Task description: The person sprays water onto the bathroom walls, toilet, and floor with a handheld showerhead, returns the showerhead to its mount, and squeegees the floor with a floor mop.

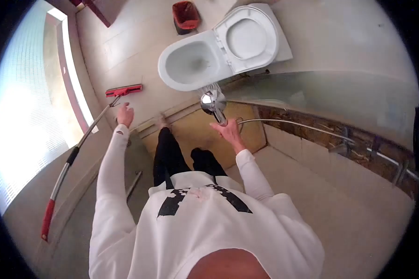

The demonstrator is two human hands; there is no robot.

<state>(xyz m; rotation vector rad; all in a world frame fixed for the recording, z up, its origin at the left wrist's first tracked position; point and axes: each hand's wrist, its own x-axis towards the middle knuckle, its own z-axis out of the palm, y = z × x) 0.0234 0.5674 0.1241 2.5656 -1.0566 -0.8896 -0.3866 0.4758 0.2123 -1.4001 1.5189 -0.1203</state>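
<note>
My right hand (229, 132) is wrapped round the handle of a chrome shower head (213, 101). Fine streams of water leave its face toward the outer side of the white toilet (172, 81). From the handle, a metal hose (293, 122) runs off to the right. My left hand (125, 115) is held out on the left with its fingers loosely apart and nothing visible in them. Close beside it is a squeegee mop (124, 90) with a red head; its long pole leans along the left wall, ending in a red grip.
The toilet seat is raised. Behind the bowl stands a small bin (185, 17) with a red liner. A glass panel (321, 93) and a low sill (172, 111) border the shower area where I stand. At left is a bright window (23, 111); wall pipes (381, 158) are on the right.
</note>
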